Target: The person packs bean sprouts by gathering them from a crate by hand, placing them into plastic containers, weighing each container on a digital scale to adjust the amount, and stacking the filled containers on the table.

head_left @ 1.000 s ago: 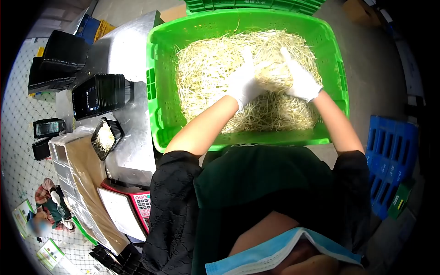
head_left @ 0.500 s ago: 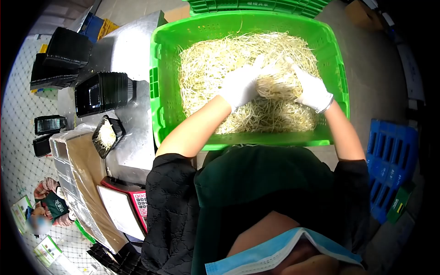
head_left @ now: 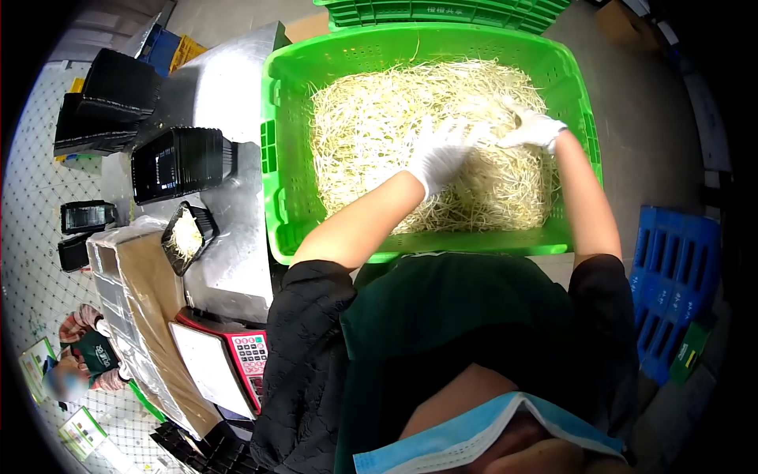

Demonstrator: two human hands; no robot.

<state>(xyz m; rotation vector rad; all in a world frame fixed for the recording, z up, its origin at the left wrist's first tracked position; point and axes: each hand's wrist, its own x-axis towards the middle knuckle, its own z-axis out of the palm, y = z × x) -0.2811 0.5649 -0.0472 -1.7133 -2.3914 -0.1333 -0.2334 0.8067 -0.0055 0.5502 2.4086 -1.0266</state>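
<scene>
Bean sprouts (head_left: 363,110), pale and thin, fill much of a green plastic crate (head_left: 288,229) in front of me. My left hand (head_left: 444,156), in a white glove, lies over the middle of the sprouts with its fingers stretched to the right, touching them. My right hand (head_left: 535,129), gloved as well, is at the right part of the heap, with thumb and fingers apart and somewhat blurred. Loose sprouts lie between the two hands, and neither is closed round a clump. Left of the crate, a black tray (head_left: 207,223) holds a small portion of sprouts.
A stack of black trays (head_left: 178,164) stands on the metal table (head_left: 237,272). Near me is a red scale (head_left: 249,355) with a keypad. More green crates (head_left: 442,11) are behind, a blue pallet (head_left: 671,284) is at right, and another person (head_left: 91,351) works at lower left.
The clump of sprouts between my hands has dropped back onto the heap. My fingers have spread; the left hand has shifted right and the right hand slightly up.
</scene>
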